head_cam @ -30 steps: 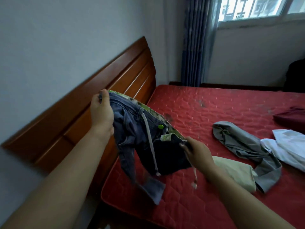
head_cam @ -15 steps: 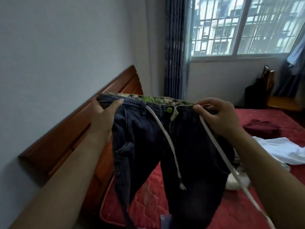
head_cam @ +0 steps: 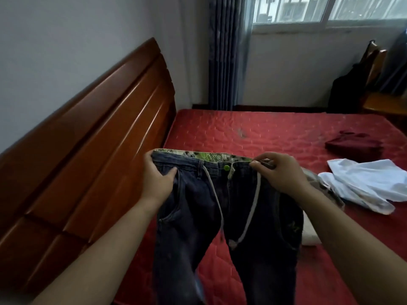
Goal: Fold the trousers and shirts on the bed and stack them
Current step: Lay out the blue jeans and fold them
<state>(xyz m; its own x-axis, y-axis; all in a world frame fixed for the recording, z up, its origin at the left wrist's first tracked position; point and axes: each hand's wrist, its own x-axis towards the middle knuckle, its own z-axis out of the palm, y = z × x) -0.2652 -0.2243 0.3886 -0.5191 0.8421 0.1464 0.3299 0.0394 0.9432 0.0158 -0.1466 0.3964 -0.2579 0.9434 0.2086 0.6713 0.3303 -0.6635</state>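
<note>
While gripped at both ends of the waistband (head_cam: 189, 160), hanging front-on above the red bed (head_cam: 264, 133): dark jeans (head_cam: 262, 227). Left hand (head_cam: 157, 179) curled round the left corner, thumb laid across the front denim. Right hand (head_cam: 284, 172) pinching the right corner, knuckles up, tight on the fabric. Trouser legs (head_cam: 178, 249) dangling apart, straight below the grip, over the near mattress edge. White drawstring (head_cam: 214, 194) trailing down the middle, green button (head_cam: 226, 167) at the fly. Off right on the bed, well apart from the jeans, a crumpled white shirt (head_cam: 365, 183), a maroon garment (head_cam: 356, 145) beyond it.
</note>
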